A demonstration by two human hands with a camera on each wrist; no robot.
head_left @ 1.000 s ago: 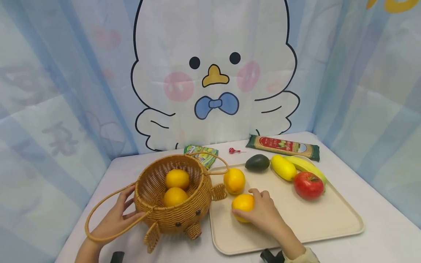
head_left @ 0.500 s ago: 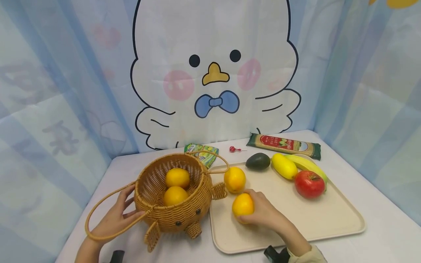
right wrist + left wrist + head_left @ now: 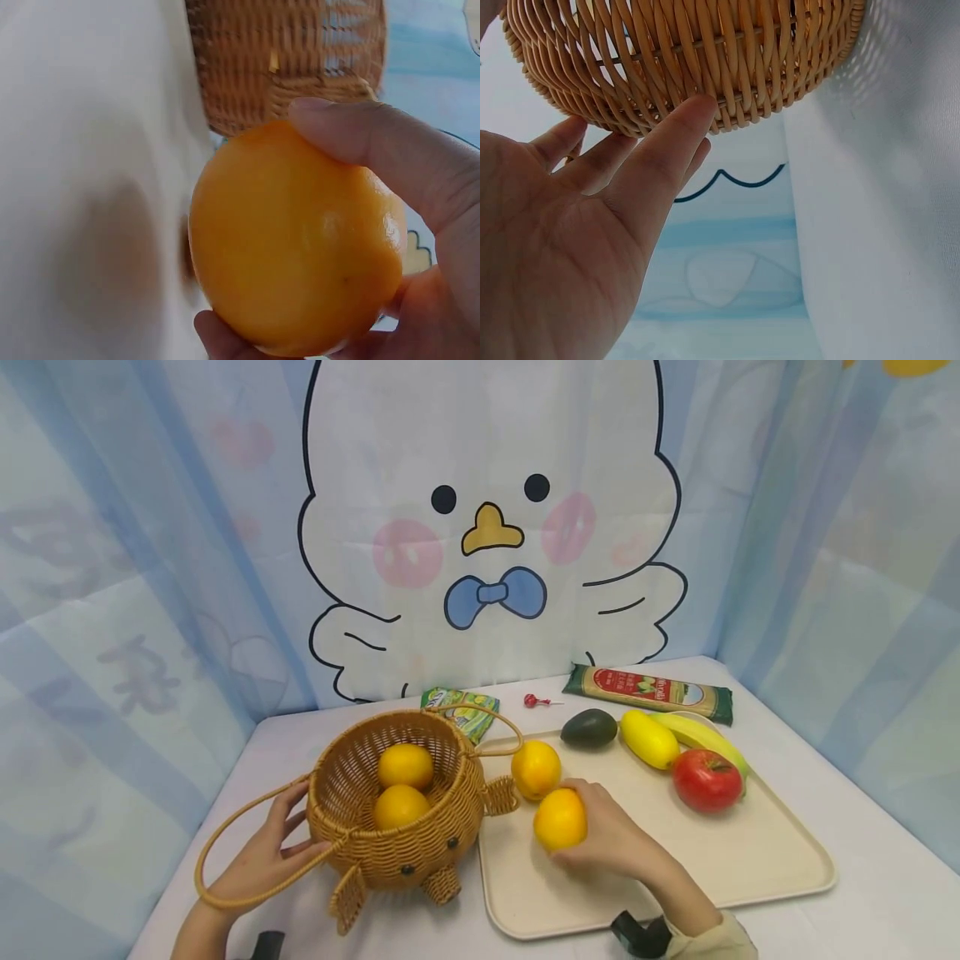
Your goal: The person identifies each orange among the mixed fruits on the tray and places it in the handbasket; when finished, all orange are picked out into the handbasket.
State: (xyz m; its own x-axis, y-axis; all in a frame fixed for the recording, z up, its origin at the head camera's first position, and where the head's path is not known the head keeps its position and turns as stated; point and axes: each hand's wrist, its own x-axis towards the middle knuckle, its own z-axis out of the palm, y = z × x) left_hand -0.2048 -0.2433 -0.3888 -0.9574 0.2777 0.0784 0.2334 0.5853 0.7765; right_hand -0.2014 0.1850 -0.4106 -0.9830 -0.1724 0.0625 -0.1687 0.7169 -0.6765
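My right hand (image 3: 611, 831) holds an orange (image 3: 561, 820) between thumb and fingers. In the right wrist view that orange (image 3: 296, 240) is raised just off the tray, its shadow lying apart from it. A second orange (image 3: 536, 770) sits behind it on the beige tray (image 3: 720, 868). Left of the tray stands a wicker basket (image 3: 405, 860) with an animal face and two loop handles. Two oranges (image 3: 405, 767) lie inside. My left hand (image 3: 258, 860) rests against the basket's left side; in the left wrist view its extended fingers (image 3: 667, 142) touch the weave.
On the tray's far side lie an avocado (image 3: 589, 728), a yellow oval fruit (image 3: 648, 739), a banana (image 3: 701, 739) and a red apple (image 3: 707, 781). Behind are a green snack packet (image 3: 468, 714), a red lollipop (image 3: 532, 701) and a long green-and-red food packet (image 3: 648, 693). Curtains enclose the table.
My right hand has tightened round the orange and raised it from the tray, shifting it slightly away from me. The left hand and basket have stayed put.
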